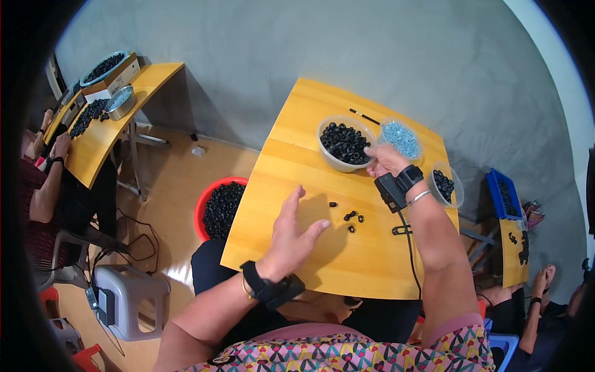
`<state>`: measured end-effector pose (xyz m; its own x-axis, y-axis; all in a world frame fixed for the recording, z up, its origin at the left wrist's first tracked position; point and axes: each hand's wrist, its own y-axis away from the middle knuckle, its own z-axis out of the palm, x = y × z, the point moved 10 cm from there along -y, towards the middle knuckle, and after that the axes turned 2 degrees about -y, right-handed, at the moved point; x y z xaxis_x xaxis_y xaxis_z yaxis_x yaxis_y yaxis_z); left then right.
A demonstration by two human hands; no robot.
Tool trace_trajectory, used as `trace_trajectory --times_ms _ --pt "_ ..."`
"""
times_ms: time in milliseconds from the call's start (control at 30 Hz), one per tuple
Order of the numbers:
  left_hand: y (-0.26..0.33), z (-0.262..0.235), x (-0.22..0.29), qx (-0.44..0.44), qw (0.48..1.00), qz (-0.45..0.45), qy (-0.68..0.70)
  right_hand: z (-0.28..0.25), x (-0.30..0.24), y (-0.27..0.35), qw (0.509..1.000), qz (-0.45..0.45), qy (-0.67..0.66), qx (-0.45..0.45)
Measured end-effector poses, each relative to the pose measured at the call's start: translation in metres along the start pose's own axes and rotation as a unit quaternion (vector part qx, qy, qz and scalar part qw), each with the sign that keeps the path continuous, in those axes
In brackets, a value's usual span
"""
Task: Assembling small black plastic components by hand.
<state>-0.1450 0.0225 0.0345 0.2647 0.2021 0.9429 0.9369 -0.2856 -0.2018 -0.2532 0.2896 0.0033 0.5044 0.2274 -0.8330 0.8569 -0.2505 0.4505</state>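
Observation:
My right hand (388,161) is at the right rim of a clear plastic bowl (339,162) full of small black ring-shaped parts (344,140). Its fingers are curled together at the rim, and what lies between them is hidden. My left hand (293,230) is held over the near left of the yellow table (291,162), open and holding nothing, thumb and fingers apart. Several loose black parts (351,216) lie on the tabletop between my hands. Behind my right hand stands a clear tub of small light-blue pieces (401,139).
A smaller tub of black parts (443,186) stands right of my right wrist. A black pen-like stick (364,116) lies behind the bowl. On the floor at left are a red basin (202,217) and a grey stool (133,304). Other people sit at tables on both sides.

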Motion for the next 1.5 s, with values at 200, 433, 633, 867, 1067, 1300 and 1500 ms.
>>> trace_trajectory --times_ms 200,433,633,867,1067,1300,1500 --pt "-0.041 0.036 -0.009 -0.058 0.978 0.018 -0.199 0.017 0.011 0.006 0.970 0.022 -0.221 -0.099" --pt "-0.074 0.048 -0.018 -0.030 0.975 0.021 -0.221 0.010 -0.022 0.050 0.969 -0.146 -0.196 -0.041" --pt "-0.081 0.062 0.003 -0.059 0.969 0.021 -0.237 0.005 -0.018 0.068 0.966 -0.207 -0.154 0.024" --pt "-0.081 0.068 -0.012 -0.049 0.960 0.011 -0.275 0.002 -0.007 0.077 0.942 -0.282 -0.150 0.108" --pt "-0.080 0.069 -0.012 -0.040 0.956 0.032 -0.288 0.007 0.006 0.085 0.916 -0.303 -0.218 0.147" --pt "-0.082 0.073 -0.007 -0.050 0.947 0.037 -0.316 0.004 0.016 0.080 0.900 -0.301 -0.269 0.162" --pt "-0.079 0.072 -0.008 -0.048 0.942 0.054 -0.328 0.006 0.019 0.081 0.874 -0.322 -0.324 0.164"
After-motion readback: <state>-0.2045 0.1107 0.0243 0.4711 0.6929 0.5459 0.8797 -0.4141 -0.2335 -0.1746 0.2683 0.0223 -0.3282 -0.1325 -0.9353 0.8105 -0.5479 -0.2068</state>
